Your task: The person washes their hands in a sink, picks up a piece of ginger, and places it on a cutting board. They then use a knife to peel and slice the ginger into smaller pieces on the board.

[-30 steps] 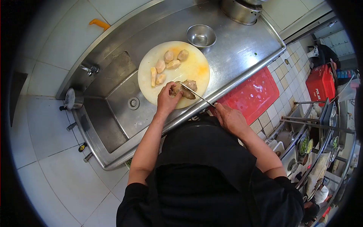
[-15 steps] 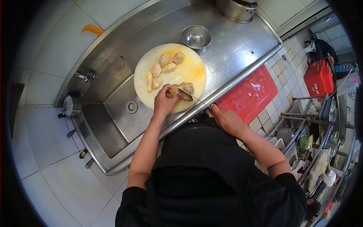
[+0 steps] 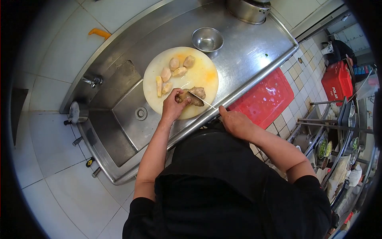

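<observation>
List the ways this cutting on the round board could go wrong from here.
The left hand pins the brown root right beside the knife blade, so a slip might nick the fingers. The cutting board seems to overhang the sink; pressure near that edge may tip it. The right hand grips the knife far back at the counter edge, which may weaken control.

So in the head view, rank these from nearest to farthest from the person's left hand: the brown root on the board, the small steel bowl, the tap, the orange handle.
1. Brown root: under the left hand, on the board's near edge.
2. Small steel bowl: beyond the board, on the counter.
3. Tap: left, at the sink's back edge.
4. Orange handle: far left, on the tiled wall.

Bowl and tap are fairly close.
</observation>
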